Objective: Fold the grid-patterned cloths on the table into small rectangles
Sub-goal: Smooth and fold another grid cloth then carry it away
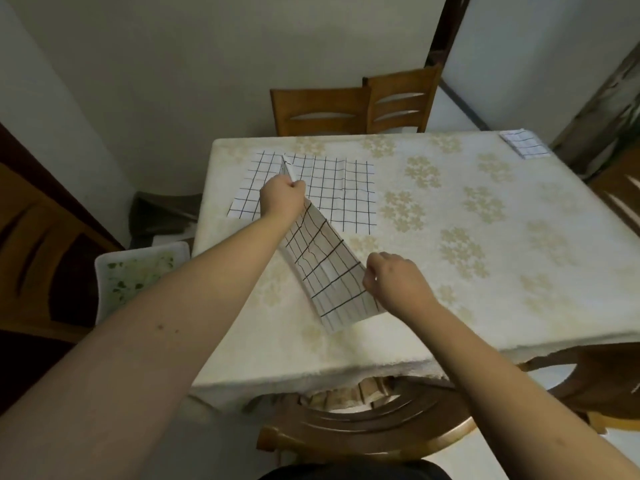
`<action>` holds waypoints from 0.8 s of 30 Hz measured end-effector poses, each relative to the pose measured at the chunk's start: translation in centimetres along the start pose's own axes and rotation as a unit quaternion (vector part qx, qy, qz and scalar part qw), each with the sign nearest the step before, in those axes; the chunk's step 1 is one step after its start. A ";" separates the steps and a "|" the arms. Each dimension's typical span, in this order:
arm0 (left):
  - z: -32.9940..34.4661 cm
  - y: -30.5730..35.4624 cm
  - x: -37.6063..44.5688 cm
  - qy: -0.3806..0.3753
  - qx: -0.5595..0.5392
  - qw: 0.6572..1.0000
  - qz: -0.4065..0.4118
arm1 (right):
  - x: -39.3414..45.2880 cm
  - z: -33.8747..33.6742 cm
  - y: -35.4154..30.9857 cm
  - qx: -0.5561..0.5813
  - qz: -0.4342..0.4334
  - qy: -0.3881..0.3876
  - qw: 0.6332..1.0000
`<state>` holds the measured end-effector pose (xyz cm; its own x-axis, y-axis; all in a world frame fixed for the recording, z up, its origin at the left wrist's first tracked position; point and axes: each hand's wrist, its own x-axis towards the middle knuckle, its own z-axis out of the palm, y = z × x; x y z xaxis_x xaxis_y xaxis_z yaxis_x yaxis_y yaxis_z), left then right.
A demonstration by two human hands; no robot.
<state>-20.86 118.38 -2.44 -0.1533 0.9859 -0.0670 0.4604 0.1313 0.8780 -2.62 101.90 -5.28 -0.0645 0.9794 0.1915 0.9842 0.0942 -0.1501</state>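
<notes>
Head view: you hold one cloth (325, 268) lifted off the table (485, 237), stretched between both hands, so a fold looks to be in progress. Your left hand (282, 199) is extended toward 11 o'clock, fingers pinching the cloth's far end; your right hand (394, 282) sits nearer, at about 1 o'clock, fingers curled on the near edge. A flat cloth (332, 192) lies spread beneath the left hand, unfolded. A folded cloth (524, 143) rests at the far corner, 2 o'clock. The next move, in my judgement, requires bringing the two ends together squarely and laying the fold down.
</notes>
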 end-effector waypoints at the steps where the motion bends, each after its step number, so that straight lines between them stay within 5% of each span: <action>1: 0.1 0.5 0.0 0.000 -0.008 1.000 0.001 | 0.3 -0.5 0.9 -0.002 0.001 0.004 1.000; 11: 0.8 1.6 -1.5 0.005 -0.161 0.986 -0.045 | 1.2 -3.5 2.5 -0.042 -0.109 0.087 0.989; 24: 0.3 -18.8 -3.5 -0.085 -0.124 0.952 -0.267 | -4.5 10.8 -3.3 -0.001 -0.168 -0.138 0.976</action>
<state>-28.70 112.46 -18.87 -0.1540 0.7904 -0.5929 0.1319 0.6111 0.7804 -7.34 99.08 -16.17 -0.4256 0.9041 -0.0382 0.9000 0.4186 -0.1214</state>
